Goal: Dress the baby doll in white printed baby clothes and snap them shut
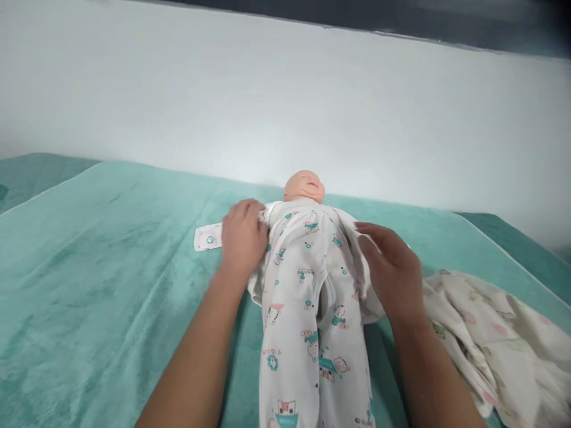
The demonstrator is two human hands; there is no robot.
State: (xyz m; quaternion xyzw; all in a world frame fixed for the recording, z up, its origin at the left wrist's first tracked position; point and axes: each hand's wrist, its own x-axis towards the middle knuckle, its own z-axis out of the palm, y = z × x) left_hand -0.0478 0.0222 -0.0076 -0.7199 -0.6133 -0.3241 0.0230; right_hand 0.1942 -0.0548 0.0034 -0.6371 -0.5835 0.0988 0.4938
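Note:
A baby doll (305, 185) lies face up, with its head toward the wall. White baby trousers (294, 297) with a cartoon print and a slit at the crotch are spread over its front, from the neck down toward me. Beneath them, the white top shows at the shoulders, and a printed sleeve end (207, 237) sticks out at the left. My left hand (245, 235) is at the trousers' left edge, over that sleeve, with fingers bent and slightly apart. Beside the right edge, my right hand (392, 267) has its thumb and fingers apart; whether the fingertips touch cloth is unclear.
A green plush sheet (111, 285) covers the surface. At the right lies a crumpled white cloth (504, 339) with a pale print, close to my right forearm. A white wall (267, 89) rises just behind the doll's head, with a dark band along its top.

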